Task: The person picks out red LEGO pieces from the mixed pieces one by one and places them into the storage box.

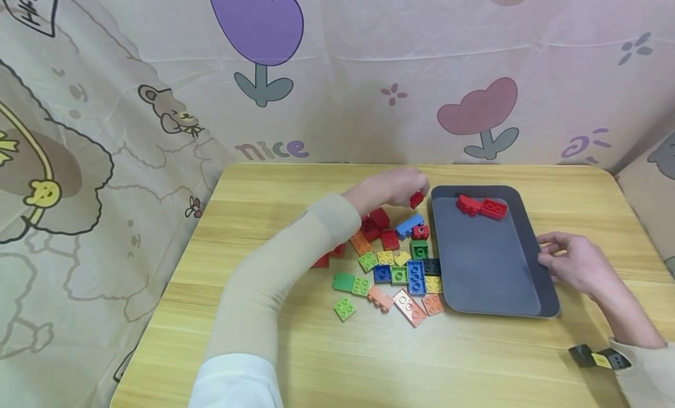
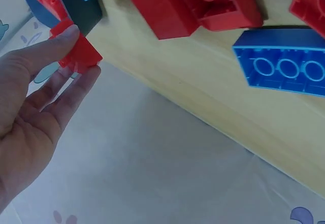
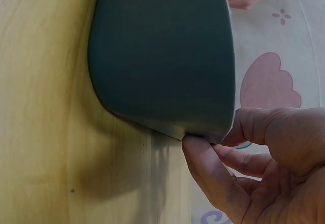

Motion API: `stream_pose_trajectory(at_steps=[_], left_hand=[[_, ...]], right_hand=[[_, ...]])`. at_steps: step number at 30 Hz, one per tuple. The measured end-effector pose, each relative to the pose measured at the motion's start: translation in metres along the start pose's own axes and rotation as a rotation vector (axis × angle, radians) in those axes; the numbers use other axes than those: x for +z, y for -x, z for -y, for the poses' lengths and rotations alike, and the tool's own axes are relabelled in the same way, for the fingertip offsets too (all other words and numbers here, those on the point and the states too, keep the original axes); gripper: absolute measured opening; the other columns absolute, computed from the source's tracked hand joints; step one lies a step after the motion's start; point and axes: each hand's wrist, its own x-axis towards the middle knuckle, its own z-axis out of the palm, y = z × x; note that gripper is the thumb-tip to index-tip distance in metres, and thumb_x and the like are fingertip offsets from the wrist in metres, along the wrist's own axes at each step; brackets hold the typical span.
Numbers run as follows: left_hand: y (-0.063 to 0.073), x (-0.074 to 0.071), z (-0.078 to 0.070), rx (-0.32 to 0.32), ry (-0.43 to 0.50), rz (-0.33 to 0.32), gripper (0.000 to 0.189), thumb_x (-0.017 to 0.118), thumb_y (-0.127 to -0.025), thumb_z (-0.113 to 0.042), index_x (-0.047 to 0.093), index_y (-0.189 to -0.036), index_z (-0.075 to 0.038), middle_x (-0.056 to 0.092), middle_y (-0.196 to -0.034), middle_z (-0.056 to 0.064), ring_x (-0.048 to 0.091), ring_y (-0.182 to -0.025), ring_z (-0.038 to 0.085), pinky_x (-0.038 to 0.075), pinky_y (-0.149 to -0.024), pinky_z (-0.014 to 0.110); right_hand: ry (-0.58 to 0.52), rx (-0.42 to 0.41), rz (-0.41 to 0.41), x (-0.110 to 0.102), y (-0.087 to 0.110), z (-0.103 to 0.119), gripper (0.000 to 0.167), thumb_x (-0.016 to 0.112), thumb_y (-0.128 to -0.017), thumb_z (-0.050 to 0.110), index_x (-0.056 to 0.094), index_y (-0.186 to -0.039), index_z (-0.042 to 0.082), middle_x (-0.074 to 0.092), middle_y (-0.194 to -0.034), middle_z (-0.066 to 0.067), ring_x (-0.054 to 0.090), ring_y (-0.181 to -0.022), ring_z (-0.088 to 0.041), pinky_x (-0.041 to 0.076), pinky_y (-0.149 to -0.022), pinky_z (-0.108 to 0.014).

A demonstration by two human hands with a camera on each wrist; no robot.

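Observation:
My left hand (image 1: 402,186) pinches a red toy brick (image 1: 416,200) between thumb and fingers, just off the far left corner of a dark grey tray (image 1: 482,279). The left wrist view shows the same red brick (image 2: 82,55) held clear of the table, at the fingertips. Inside the tray's far end lie a curved red brick (image 1: 468,205) and a red studded brick (image 1: 494,208), end to end. At the tray's right side, my right hand (image 1: 572,261) grips the rim; close up, thumb and fingers of the right hand (image 3: 254,168) pinch the tray's edge (image 3: 213,125).
Left of the tray, several loose bricks are spread on the wooden table (image 1: 369,361): red (image 1: 390,240), blue (image 1: 416,278), green (image 1: 344,282), yellow (image 1: 385,257) and orange (image 1: 433,305). My left forearm covers part of the pile. A patterned cloth (image 1: 358,115) hangs behind the table.

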Motion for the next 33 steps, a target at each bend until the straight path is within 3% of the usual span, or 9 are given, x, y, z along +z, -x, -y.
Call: stream_pose_trajectory(at_steps=[3, 9, 18, 33], left_hand=[[0.0, -0.003, -0.003, 0.003, 0.0, -0.011, 0.035, 0.075, -0.098, -0.014, 0.069, -0.133, -0.012, 0.071, -0.13, 0.003, 0.064, -0.115, 0.016, 0.056, -0.103, 0.023], [-0.001, -0.008, -0.01, 0.029, -0.017, -0.019, 0.026, 0.076, -0.098, -0.019, 0.073, -0.123, -0.013, 0.074, -0.119, 0.001, 0.064, -0.108, 0.015, 0.057, -0.096, 0.021], [-0.01, -0.015, -0.025, 0.058, -0.067, -0.026, 0.022, 0.074, -0.098, -0.015, 0.074, -0.12, -0.013, 0.075, -0.118, 0.0, 0.066, -0.109, 0.014, 0.056, -0.096, 0.021], [-0.025, -0.024, -0.052, 0.045, -0.075, 0.006, 0.023, 0.075, -0.098, -0.017, 0.075, -0.121, -0.019, 0.076, -0.117, -0.003, 0.062, -0.108, 0.011, 0.054, -0.098, 0.019]], right_hand=[[0.001, 0.002, 0.001, 0.0, 0.0, 0.0, 0.04, 0.065, -0.096, 0.001, 0.057, -0.13, -0.018, 0.071, -0.101, -0.028, 0.064, -0.065, 0.002, 0.059, -0.054, -0.028], [-0.001, -0.005, -0.005, 0.0, 0.0, 0.001, 0.04, 0.064, -0.095, 0.001, 0.058, -0.13, -0.018, 0.071, -0.1, -0.028, 0.064, -0.064, 0.001, 0.058, -0.054, -0.027], [0.002, -0.008, -0.004, 0.001, 0.001, 0.001, 0.04, 0.065, -0.095, 0.0, 0.058, -0.13, -0.018, 0.071, -0.099, -0.027, 0.063, -0.064, 0.001, 0.058, -0.054, -0.027], [-0.001, -0.008, 0.003, 0.0, 0.0, 0.0, 0.04, 0.064, -0.096, 0.0, 0.057, -0.13, -0.019, 0.07, -0.1, -0.027, 0.063, -0.064, 0.001, 0.058, -0.054, -0.027]])
